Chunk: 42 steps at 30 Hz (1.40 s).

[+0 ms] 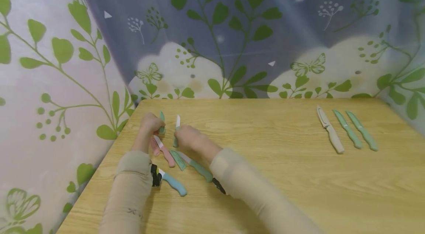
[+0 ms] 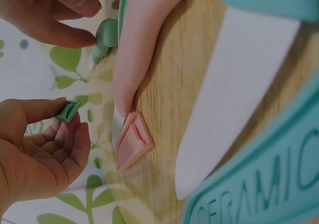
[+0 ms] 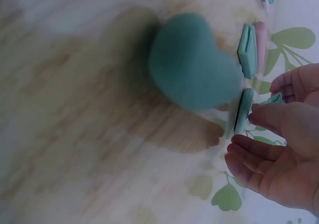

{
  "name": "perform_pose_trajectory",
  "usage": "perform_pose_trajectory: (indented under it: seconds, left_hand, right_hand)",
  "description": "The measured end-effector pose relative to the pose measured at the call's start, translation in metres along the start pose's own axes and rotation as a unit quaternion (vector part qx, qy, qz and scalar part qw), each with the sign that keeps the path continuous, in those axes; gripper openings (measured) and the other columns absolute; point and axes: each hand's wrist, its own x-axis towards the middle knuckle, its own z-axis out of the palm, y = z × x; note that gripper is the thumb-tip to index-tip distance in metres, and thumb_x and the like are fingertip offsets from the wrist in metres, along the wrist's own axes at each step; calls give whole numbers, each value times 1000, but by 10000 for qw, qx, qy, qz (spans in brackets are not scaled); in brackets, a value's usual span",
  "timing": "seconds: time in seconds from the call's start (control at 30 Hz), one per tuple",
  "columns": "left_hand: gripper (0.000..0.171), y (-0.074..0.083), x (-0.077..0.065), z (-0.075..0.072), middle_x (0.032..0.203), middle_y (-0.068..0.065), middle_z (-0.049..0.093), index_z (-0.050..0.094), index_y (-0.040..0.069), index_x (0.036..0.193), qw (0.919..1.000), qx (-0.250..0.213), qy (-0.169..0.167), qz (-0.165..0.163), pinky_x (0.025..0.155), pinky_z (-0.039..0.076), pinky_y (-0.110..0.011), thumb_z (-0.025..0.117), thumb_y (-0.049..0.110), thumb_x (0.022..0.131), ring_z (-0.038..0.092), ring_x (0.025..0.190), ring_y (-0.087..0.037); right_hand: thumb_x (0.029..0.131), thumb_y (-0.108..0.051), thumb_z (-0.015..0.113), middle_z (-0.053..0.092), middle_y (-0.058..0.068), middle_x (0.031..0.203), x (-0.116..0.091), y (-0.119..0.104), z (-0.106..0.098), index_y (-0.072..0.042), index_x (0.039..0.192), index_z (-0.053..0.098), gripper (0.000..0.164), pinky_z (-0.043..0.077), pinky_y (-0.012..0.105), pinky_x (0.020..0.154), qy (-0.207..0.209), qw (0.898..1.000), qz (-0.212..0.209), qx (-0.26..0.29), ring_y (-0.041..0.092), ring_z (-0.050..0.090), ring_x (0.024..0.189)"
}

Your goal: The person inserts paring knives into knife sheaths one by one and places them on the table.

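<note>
Sleeves: two beige sleeves reach from the near edge over the counter, a pale wood top.
Blue knife: nearest, white blade and blue handle, flat on the counter between the two forearms.
Green knife: just beyond, flat, handle toward the right forearm.
Green sheath: flat beside the green knife's blade, between it and the pink knife.
Pink knife: flat below the left hand; the left wrist view shows its pink handle and a pink sheath with its open mouth toward the camera, lying by the handle end.
Left hand: at the far left of the counter, its grip pinching a small green sheath between thumb and fingertips, held upright; the sheath's open end shows in the left wrist view.
Right hand: close beside the left, its grip curled round the green handle of a small knife, white blade pointing up and away, tip near the held sheath but apart from it.
Far right: three knives well apart from the hands, lying side by side: a beige knife and two sheathed in green.
Backdrop: leaf-print cloth rises behind the counter.
</note>
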Motion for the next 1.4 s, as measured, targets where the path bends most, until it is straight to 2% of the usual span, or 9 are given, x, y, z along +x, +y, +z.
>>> perform_pose_trajectory:
  seconds: [0.27, 0.43, 0.6, 0.77, 0.87, 1.13, 1.27, 1.33, 1.4]
  left_hand:
    - [17, -3, 0, 2, 49, 0, 41, 49, 3, 67, 10000, 17, 11, 44, 47, 46, -20, 58, 0, 81, 41, 43, -9]
    - [6, -5, 1, 3, 58, -4, 45, 55, -4, 80, 9999, 40, 78, 86, 48, 48, -19, 58, 1, 81, 44, 46, -10]
    - [12, -6, 2, 5, 72, -9, 46, 55, -9, 90, 9999, -29, 110, 123, 51, 50, -21, 57, -1, 81, 46, 53, -12]
    - [8, -6, 4, 4, 61, -5, 45, 56, -7, 86, 9999, 48, 24, 106, 50, 49, -20, 57, 0, 83, 45, 49, -11]
    - [6, -5, 3, 3, 54, -2, 42, 55, -4, 81, 9999, 74, -37, 78, 50, 48, -20, 57, 1, 84, 43, 46, -10]
    - [16, -5, -1, 3, 50, 0, 40, 50, 3, 71, 9998, 44, -105, 163, 53, 48, -22, 57, 2, 85, 41, 45, -10]
    - [8, -4, -2, 3, 57, -2, 44, 55, -4, 83, 9996, 34, -47, 277, 55, 48, -23, 56, 4, 86, 43, 50, -11]
    - [12, -4, -3, 2, 65, -5, 47, 56, -6, 93, 9994, 0, 11, 339, 57, 48, -24, 56, 4, 86, 45, 53, -12]
    - [12, -2, -3, 2, 71, -6, 48, 56, -6, 93, 9989, 4, 117, 455, 57, 48, -25, 55, 4, 86, 46, 56, -12]
  right_hand:
    - [96, -26, 52, 62, 4, 94, 3, -5, 4, -12, 102, 63, 18, 52, 25, 72, -95, 9999, 16, -104, 16, 60, 89]
    - [96, -25, 51, 61, 6, 93, 3, -5, 5, -10, 104, 62, 20, 52, 25, 69, -64, 9998, 112, -124, 16, 58, 85]
    - [96, -16, 50, 61, 7, 95, 5, 4, 7, -7, 109, 61, 19, 51, 23, 69, 55, 9991, 364, -226, 16, 57, 83]
    - [92, -7, 54, 62, 6, 103, 7, 13, 6, -6, 108, 59, 16, 50, 24, 81, 67, 9981, 430, -430, 18, 58, 95]
    - [90, -9, 57, 60, 5, 102, 6, 16, 5, -6, 104, 60, 15, 50, 24, 80, -35, 9981, 467, -393, 18, 57, 94]
    - [85, -12, 58, 58, 5, 89, -3, 21, 5, -7, 87, 64, 9, 45, 21, 55, -271, 9968, 743, -134, 15, 52, 72]
    - [85, -12, 58, 56, 3, 83, -6, 25, 3, -9, 86, 60, 4, 44, 21, 51, -297, 9953, 922, 38, 14, 51, 67]
    - [86, -12, 58, 55, 2, 79, -8, 29, 0, -9, 88, 59, 4, 44, 21, 51, -308, 9946, 987, 124, 14, 50, 65]
    - [86, -9, 57, 53, 1, 75, -9, 34, -3, -9, 87, 58, 2, 44, 21, 51, -247, 9945, 985, 246, 13, 49, 63]
